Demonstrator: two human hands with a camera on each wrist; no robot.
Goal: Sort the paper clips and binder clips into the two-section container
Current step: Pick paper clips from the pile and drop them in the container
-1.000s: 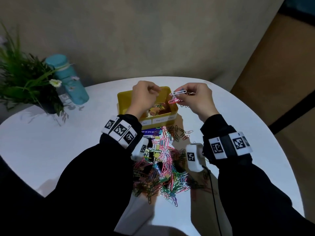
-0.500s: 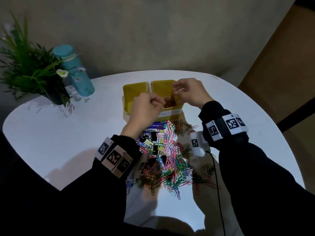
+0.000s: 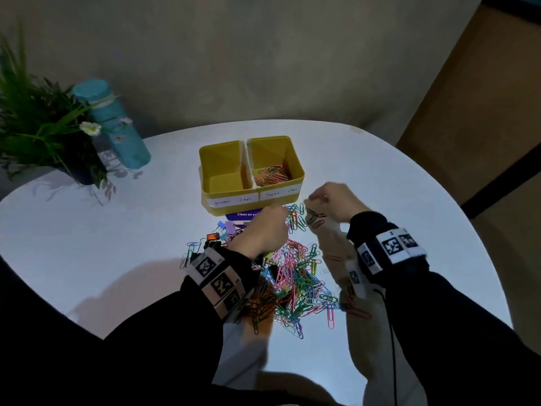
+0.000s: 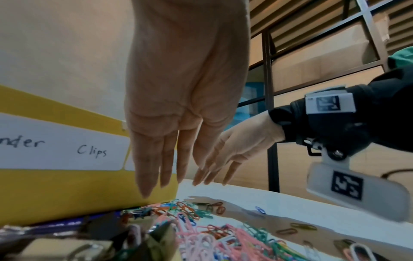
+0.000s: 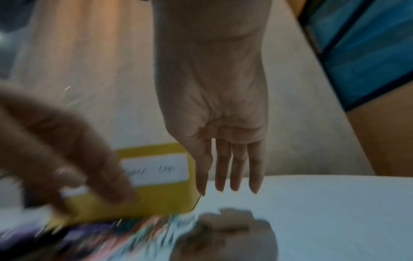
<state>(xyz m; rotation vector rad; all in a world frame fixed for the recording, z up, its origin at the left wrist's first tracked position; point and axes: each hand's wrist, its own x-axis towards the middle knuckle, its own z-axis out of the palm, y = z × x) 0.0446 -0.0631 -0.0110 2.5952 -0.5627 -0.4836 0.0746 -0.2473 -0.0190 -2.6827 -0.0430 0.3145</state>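
Observation:
The yellow two-section container (image 3: 272,138) stands at the table's middle. Its left section, labelled "Binder Clips", looks bare; the right one holds coloured paper clips (image 3: 270,175). In front lies a big mixed pile of paper clips (image 3: 295,276), with binder clips (image 3: 213,237) at its left edge. My left hand (image 3: 270,221) hovers over the pile's far end, fingers straight and pointing down (image 4: 163,183), holding nothing. My right hand (image 3: 322,200) hangs just right of it, near the container's front corner, its fingers (image 5: 225,190) also straight and bare. The right wrist view is blurred.
A teal bottle (image 3: 114,124) and a potted plant (image 3: 38,130) stand at the back left of the white round table (image 3: 87,230). A purple card (image 3: 246,214) lies under the container's front. Loose clips (image 3: 314,221) lie beneath my right hand.
My right hand held pink and white paper clips over the container a second ago; now it holds none. Both hands have dropped back from the container toward the pile.

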